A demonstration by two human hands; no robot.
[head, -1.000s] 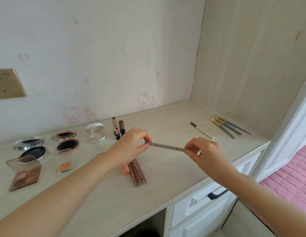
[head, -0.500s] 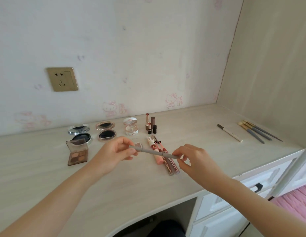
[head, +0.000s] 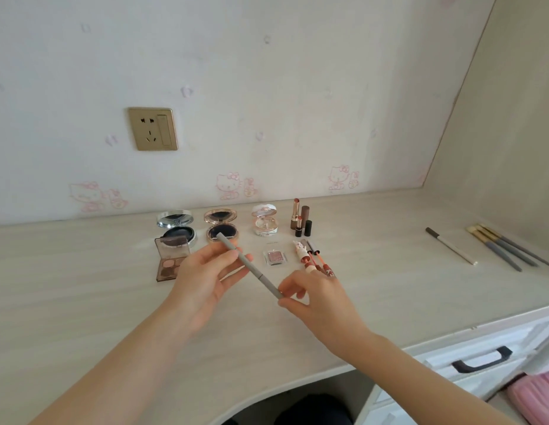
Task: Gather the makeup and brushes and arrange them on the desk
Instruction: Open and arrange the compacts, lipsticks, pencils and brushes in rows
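A person holds a slim grey pencil in the air above the bench. The left hand pinches its upper part and the right hand pinches its lower tip, so both grips are closed on the one stick. It slants between the hands without touching the surface, probably being turned to line up before it is laid with its kind.

Makeup stands ranked along the wall behind: a silver compact, a gold compact and a white compact, all lids up, then upright lipsticks. An eyeshadow palette lies just beside the left hand and a small single eyeshadow sits past the pencil. Lip gloss tubes, partly hidden by the right knuckles, crowd any set-down there and could easily be nudged.

Well apart on the right lie a white pencil and three brushes. A wall socket and a drawer handle frame the scene.
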